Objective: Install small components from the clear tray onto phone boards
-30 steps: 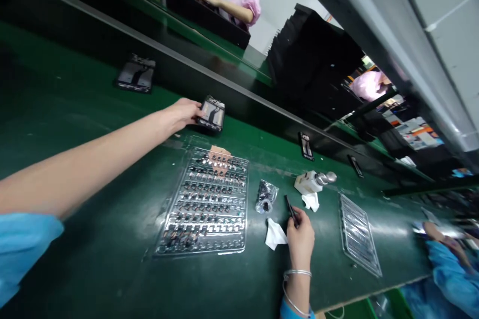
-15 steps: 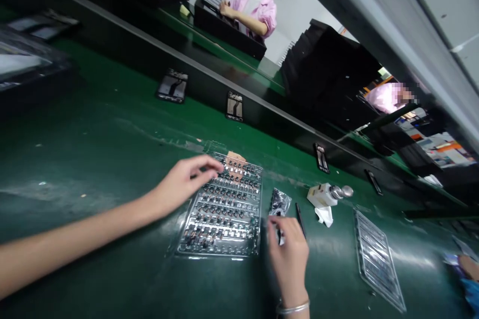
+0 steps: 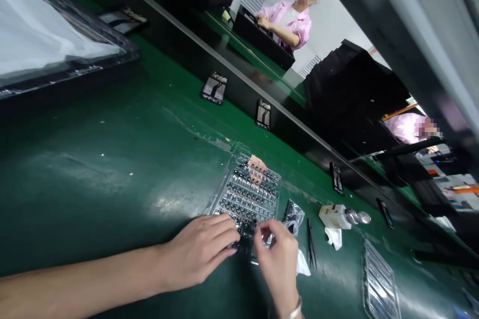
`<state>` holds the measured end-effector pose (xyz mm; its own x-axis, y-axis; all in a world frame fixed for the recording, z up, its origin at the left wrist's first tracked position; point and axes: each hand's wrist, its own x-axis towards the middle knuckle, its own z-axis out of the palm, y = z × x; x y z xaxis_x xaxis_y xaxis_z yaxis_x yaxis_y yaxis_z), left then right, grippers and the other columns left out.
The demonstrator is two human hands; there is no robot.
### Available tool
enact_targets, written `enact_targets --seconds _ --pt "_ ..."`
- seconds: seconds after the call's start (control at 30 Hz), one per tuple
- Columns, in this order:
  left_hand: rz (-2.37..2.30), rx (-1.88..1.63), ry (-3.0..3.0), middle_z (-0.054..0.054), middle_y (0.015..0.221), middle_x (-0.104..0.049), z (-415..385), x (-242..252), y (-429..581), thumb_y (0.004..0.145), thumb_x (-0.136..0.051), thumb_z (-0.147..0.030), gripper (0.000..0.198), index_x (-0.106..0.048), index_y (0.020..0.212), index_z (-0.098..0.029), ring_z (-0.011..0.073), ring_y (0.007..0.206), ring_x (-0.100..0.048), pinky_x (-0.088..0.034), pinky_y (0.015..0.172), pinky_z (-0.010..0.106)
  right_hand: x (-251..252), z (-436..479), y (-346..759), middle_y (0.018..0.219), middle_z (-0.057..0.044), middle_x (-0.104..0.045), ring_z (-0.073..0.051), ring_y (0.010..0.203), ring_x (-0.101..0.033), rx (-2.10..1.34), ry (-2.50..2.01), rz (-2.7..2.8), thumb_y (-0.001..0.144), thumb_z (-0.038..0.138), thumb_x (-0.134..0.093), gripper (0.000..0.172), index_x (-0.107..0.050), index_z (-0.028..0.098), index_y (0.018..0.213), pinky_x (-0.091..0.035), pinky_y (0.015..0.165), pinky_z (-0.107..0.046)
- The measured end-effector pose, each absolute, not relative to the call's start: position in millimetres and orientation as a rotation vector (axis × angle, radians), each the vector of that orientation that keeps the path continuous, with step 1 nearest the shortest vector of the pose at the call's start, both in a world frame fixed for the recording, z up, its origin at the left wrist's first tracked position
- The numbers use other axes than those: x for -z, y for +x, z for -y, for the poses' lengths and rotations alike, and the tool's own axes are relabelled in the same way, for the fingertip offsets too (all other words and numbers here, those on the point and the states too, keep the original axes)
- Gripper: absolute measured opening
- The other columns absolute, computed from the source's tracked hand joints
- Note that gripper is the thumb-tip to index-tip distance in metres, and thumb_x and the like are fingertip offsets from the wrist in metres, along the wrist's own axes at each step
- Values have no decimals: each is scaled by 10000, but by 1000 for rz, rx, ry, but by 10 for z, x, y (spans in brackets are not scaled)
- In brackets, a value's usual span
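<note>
A clear plastic tray point(image 3: 278, 187) with rows of small dark electronic parts lies on the green bench. My left hand point(image 3: 207, 246) is over its near left corner, fingers bent and held together. Whatever sits at those fingertips is too small to make out. My right hand point(image 3: 279, 259) is at the near right part of the tray, thumb and forefinger pinched close to the left fingertips. Any part inside that pinch cannot be made out. Both hands cover the tray's near end. Black tweezers point(image 3: 311, 244) and a small plastic bag point(image 3: 294, 214) lie right of the tray.
A pump bottle point(image 3: 333, 216) and white tissue point(image 3: 334, 237) stand farther right, near another clear tray point(image 3: 379, 279). Several phone frames, one being this phone frame point(image 3: 263, 113), line the back ledge. A black tray point(image 3: 101, 62) fills the far left. A person point(image 3: 288, 25) works beyond the ledge.
My left hand has come down from the tray's upper left to its near end. My right hand has moved in over the tray, toward the left hand. The view has shifted, too.
</note>
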<state>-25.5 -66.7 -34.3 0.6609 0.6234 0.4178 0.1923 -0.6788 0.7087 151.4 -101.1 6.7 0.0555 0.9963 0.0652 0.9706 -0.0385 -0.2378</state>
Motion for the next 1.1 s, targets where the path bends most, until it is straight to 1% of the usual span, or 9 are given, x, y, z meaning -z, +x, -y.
enact_targets --seconds 0.1,0.17,0.27,0.33,0.5,0.63,0.77,0.93,1.1 --pt "-635 -881 2547 35 741 -548 653 360 -263 867 -490 -156 91 -532 786 -156 198 693 -479 -379 620 319 -124 1086 1322 591 14 -590 -113 528 -515 -785 -1913 1699 772 140 -484 163 -552 179 629 -382 499 -201" --pt "-635 -855 2647 26 715 -533 648 371 -267 832 -492 -94 101 -524 761 -159 191 662 -463 -357 593 313 -118 1113 1245 603 3 -594 -115 546 -508 -939 -1807 1619 773 173 -498 174 -542 173 605 -383 504 -204" --pt "-640 -810 2646 27 720 -524 655 376 -283 771 -477 -31 141 -523 759 -164 187 666 -462 -352 597 306 -98 1118 1231 629 -5 -593 -118 578 -499 -979 -1716 1618 781 186 -528 175 -562 162 610 -383 534 -215" --pt "-627 -786 2567 32 736 -526 659 354 -299 772 -455 -26 156 -526 766 -166 185 680 -466 -354 603 296 -104 1117 1267 628 -2 -592 -118 584 -497 -966 -1678 1644 800 193 -532 188 -582 161 621 -386 557 -224" --pt "-588 -660 2105 -3 735 -520 639 219 -329 925 -339 -123 238 -483 743 -177 142 688 -474 -348 619 251 -144 1156 1360 635 -9 -620 -132 611 -534 -963 -1616 1594 834 238 -542 192 -631 174 676 -411 603 -245" --pt "-658 -586 1843 -39 669 -468 624 184 -326 952 -335 -211 260 -436 714 -186 113 622 -448 -329 587 224 -136 1205 1353 640 0 -610 -119 571 -511 -888 -1681 1554 806 240 -588 97 -641 184 749 -412 556 -228" --pt "-700 -571 1870 -36 668 -470 629 212 -315 929 -362 -200 226 -452 722 -185 116 609 -445 -312 575 230 -106 1219 1289 657 14 -592 -110 570 -497 -866 -1712 1628 802 228 -586 54 -621 191 783 -406 551 -216" --pt "-702 -588 1941 -18 702 -505 654 217 -310 933 -336 -192 228 -457 740 -184 130 640 -472 -317 598 238 -92 1215 1242 659 8 -585 -116 586 -504 -914 -1736 1676 822 237 -552 112 -587 185 729 -393 565 -224" --pt "-713 -570 1933 -21 670 -493 701 204 -310 938 -327 -207 252 -430 709 -186 130 611 -469 -317 585 237 -146 1215 1547 526 32 -559 -100 490 -484 -1169 -1701 1318 834 317 -549 165 -532 178 747 -363 522 -213"
